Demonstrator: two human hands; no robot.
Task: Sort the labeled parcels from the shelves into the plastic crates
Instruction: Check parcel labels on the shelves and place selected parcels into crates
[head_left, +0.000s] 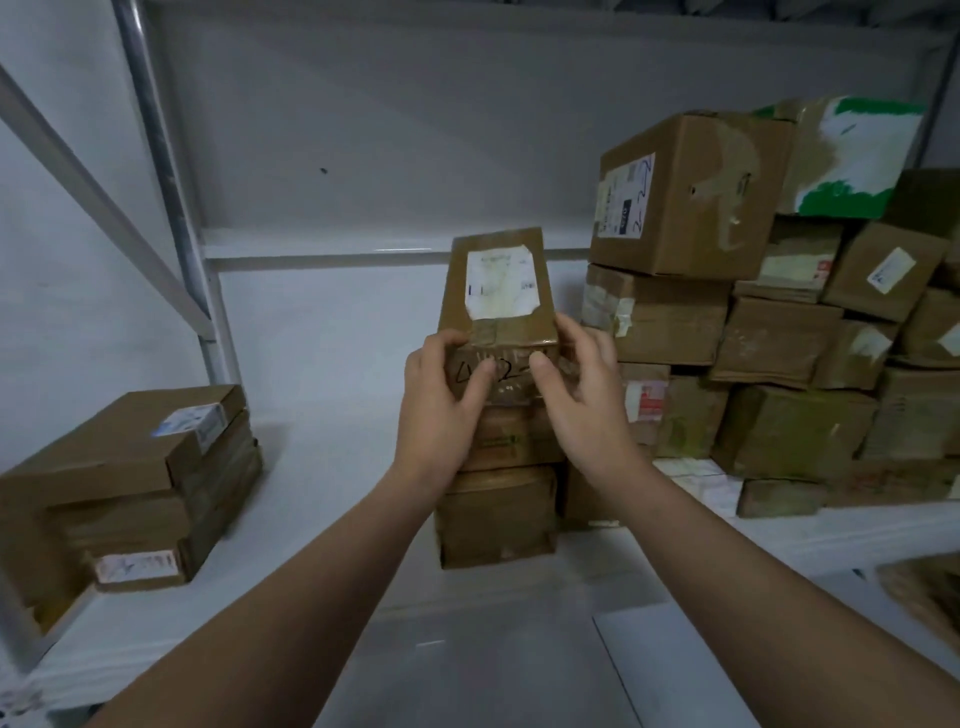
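Two hands: my left hand (441, 410) and right hand (576, 395) both grip one parcel (498, 291).
Left hand: fingers curled round its near left corner, thumb pressed on the front face.
Right hand: fingers wrapped round the right side, thumb on the front face too.
Parcel: brown taped carton, tilted, directly over the middle stack (493, 514) on the white shelf (332, 364); I cannot tell if it touches the stack.
Top sticker (501, 283): white, print too blurred to read.
Front writing: black marker, a "2" and a dash show between my thumbs; the first figure may be a "4".
Big box (691, 197): on top of the right pile (779, 338), white label with blue handwriting that looks like "2-2".
Left stack (130, 483): flat cartons, white labels, unreadable.
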